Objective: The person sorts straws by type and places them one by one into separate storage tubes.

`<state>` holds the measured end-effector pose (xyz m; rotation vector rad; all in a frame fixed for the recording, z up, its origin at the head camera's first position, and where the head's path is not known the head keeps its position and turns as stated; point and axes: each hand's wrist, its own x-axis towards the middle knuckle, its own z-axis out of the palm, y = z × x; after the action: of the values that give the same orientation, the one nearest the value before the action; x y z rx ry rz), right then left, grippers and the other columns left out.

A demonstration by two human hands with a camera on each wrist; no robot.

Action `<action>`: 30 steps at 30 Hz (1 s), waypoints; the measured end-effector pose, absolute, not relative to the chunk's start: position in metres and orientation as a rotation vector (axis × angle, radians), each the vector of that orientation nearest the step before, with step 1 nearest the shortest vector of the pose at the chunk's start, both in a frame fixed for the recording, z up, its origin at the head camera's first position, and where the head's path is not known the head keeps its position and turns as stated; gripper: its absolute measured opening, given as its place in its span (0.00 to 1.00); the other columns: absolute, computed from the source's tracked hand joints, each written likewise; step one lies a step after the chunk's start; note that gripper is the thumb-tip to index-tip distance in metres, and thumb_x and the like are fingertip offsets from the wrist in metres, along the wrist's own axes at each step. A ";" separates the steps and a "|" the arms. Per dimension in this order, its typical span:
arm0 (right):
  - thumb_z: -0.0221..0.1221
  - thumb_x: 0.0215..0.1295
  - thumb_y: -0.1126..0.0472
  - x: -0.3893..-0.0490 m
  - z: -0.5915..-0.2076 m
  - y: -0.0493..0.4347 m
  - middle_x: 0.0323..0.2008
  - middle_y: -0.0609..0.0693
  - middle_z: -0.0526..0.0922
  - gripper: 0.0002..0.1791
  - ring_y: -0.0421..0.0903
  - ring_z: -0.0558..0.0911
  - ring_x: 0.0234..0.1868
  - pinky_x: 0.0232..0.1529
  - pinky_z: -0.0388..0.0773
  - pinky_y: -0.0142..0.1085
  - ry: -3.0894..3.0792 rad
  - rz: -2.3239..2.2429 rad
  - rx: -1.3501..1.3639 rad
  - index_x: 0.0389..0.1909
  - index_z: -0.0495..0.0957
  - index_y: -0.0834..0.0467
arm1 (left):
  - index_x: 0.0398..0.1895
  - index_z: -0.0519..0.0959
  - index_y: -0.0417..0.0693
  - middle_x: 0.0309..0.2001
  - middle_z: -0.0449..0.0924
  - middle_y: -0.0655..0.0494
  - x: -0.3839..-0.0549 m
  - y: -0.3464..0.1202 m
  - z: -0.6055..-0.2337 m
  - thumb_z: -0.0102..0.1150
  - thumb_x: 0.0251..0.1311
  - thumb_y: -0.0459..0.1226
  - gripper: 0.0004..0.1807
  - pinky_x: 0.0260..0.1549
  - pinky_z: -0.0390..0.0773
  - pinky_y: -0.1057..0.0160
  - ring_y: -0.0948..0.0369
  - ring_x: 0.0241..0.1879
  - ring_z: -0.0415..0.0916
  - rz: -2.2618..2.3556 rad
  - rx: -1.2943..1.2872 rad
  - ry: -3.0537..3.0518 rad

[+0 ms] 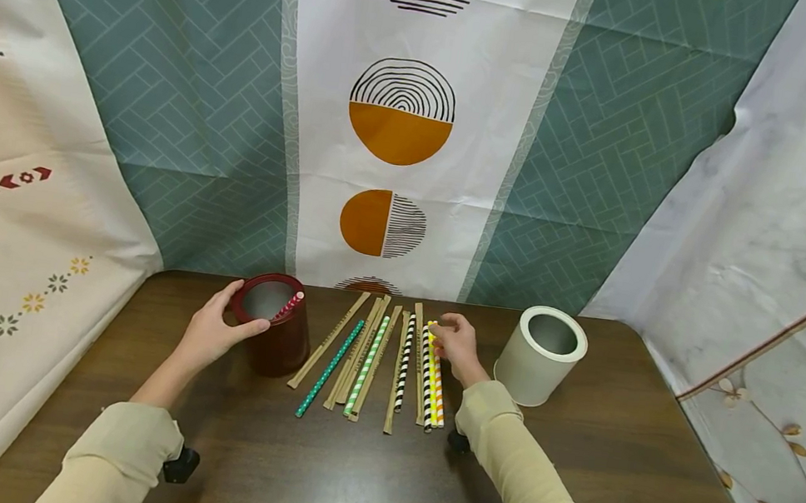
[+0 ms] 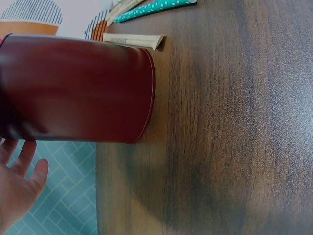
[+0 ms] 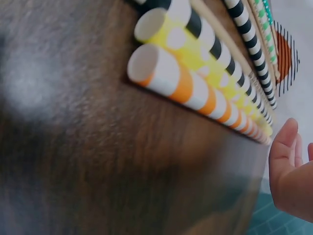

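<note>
My left hand (image 1: 210, 337) grips a dark red can (image 1: 289, 347) by its upper part, thumb across the front and fingers along the far left side. A red patterned paper straw (image 1: 288, 305) leans inside that can; the left wrist view has the can's smooth side (image 2: 83, 88) and several fingertips touching it. My right hand (image 1: 461, 348) hovers at the far ends of an orange-striped straw (image 1: 438, 394) and a yellow dotted straw (image 1: 434, 364). In the right wrist view its thumb and fingers (image 3: 286, 142) look loosely bent, apart from the straws, holding nothing.
Between the hands lie black-striped straws (image 1: 404, 369), a green-striped straw (image 1: 367, 369), a teal dotted straw (image 1: 331, 368) and several paper-wrapped straws (image 1: 329, 339). A white can (image 1: 535, 368) stands right of them on the dark wooden table (image 1: 313, 492). Patterned cloths (image 1: 218, 95) hang behind.
</note>
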<state>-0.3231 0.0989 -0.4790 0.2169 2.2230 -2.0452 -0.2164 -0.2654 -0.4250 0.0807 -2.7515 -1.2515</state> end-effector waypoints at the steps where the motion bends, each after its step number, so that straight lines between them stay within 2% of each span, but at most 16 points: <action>1: 0.56 0.56 0.66 -0.323 -0.480 0.100 0.27 0.50 0.71 0.21 0.46 0.72 0.19 0.23 0.74 0.38 2.226 -2.038 0.222 0.51 0.66 0.65 | 0.68 0.47 0.46 0.65 0.51 0.40 -0.216 -0.266 -0.425 0.60 0.47 0.55 0.50 0.52 0.61 0.39 0.43 0.62 0.53 -1.252 0.080 -2.750; 6: 0.57 0.56 0.66 -0.324 -0.485 0.103 0.26 0.51 0.71 0.20 0.47 0.72 0.18 0.21 0.74 0.37 2.230 -2.014 0.250 0.50 0.67 0.65 | 0.68 0.48 0.46 0.65 0.52 0.39 -0.217 -0.266 -0.426 0.60 0.46 0.55 0.49 0.51 0.61 0.39 0.43 0.61 0.54 -1.243 0.075 -2.745; 13: 0.56 0.55 0.67 -0.325 -0.493 0.106 0.22 0.51 0.71 0.18 0.43 0.72 0.16 0.18 0.71 0.32 2.338 -1.912 0.256 0.47 0.69 0.65 | 0.68 0.48 0.46 0.65 0.52 0.40 -0.217 -0.266 -0.426 0.60 0.46 0.55 0.49 0.51 0.61 0.39 0.43 0.62 0.53 -1.241 0.072 -2.739; 21: 0.57 0.52 0.68 -0.329 -0.508 0.111 0.22 0.52 0.74 0.14 0.41 0.70 0.16 0.15 0.66 0.31 2.579 -1.663 0.151 0.42 0.72 0.64 | 0.67 0.48 0.46 0.65 0.52 0.40 -0.217 -0.265 -0.426 0.60 0.46 0.55 0.49 0.51 0.61 0.39 0.43 0.62 0.53 -1.251 0.081 -2.740; 28: 0.58 0.48 0.68 -0.332 -0.511 0.111 0.25 0.56 0.78 0.14 0.47 0.75 0.24 0.26 0.72 0.37 2.807 -1.355 0.090 0.39 0.74 0.62 | 0.68 0.48 0.47 0.65 0.52 0.40 -0.218 -0.266 -0.428 0.60 0.46 0.54 0.49 0.51 0.61 0.39 0.43 0.61 0.54 -1.250 0.078 -2.735; 30: 0.59 0.47 0.65 -0.343 -0.527 0.118 0.23 0.53 0.78 0.12 0.46 0.75 0.22 0.26 0.71 0.36 2.839 -1.370 -0.006 0.36 0.75 0.59 | 0.68 0.48 0.47 0.65 0.52 0.40 -0.218 -0.266 -0.428 0.60 0.46 0.54 0.49 0.51 0.61 0.39 0.44 0.61 0.54 -1.250 0.079 -2.736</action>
<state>-0.3427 0.1177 -0.5267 -0.0064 2.8387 -1.3698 -0.2183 -0.2663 -0.4281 0.0793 -2.7361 -1.2500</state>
